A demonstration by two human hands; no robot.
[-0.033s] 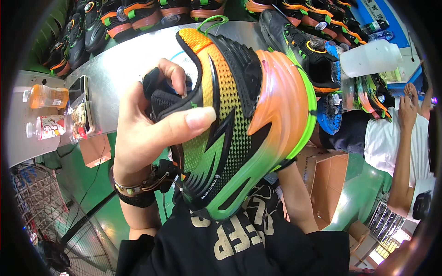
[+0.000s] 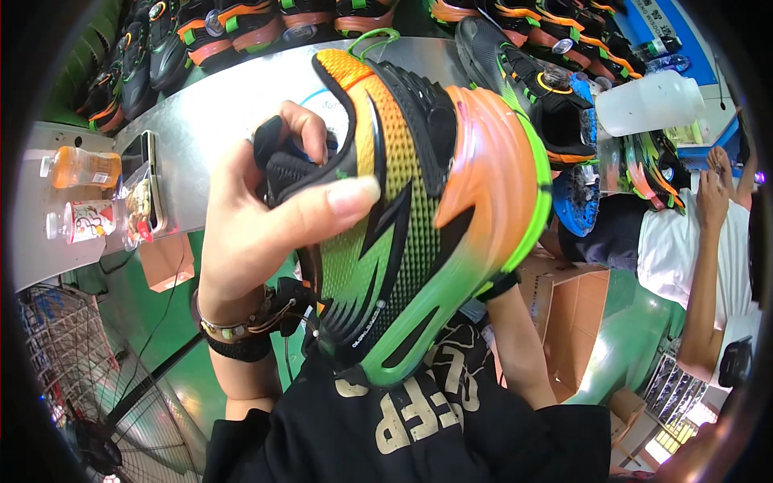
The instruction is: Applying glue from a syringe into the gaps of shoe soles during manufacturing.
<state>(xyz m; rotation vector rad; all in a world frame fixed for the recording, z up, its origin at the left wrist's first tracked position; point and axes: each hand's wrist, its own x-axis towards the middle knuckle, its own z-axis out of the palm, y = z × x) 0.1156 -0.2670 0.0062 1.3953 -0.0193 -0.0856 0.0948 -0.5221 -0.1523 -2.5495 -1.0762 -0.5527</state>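
A sneaker (image 2: 403, 193) fills the middle of the view, held up sideways in front of my chest. Its mesh side fades from orange to green with black jagged stripes, and its thick sole runs from pink-orange to green with a bright green edge. My left hand (image 2: 274, 209) is closed on the shoe's collar, thumb pressed on the outer side and the other fingers in or behind the opening. A green pull loop (image 2: 374, 39) sticks up from the shoe. My right forearm (image 2: 519, 346) rises behind the sole; the shoe hides that hand.
Several similar shoes (image 2: 241, 32) line the far side of the metal table (image 2: 201, 113). A dark shoe (image 2: 555, 105) and a white plastic bottle (image 2: 651, 103) are at the right. Drink bottles (image 2: 87, 167), a phone (image 2: 149, 153), a fan (image 2: 97, 402) and a co-worker's arm (image 2: 704, 266) are around.
The shoe and my left thumb have shifted very slightly to the right. The grip looks the same.
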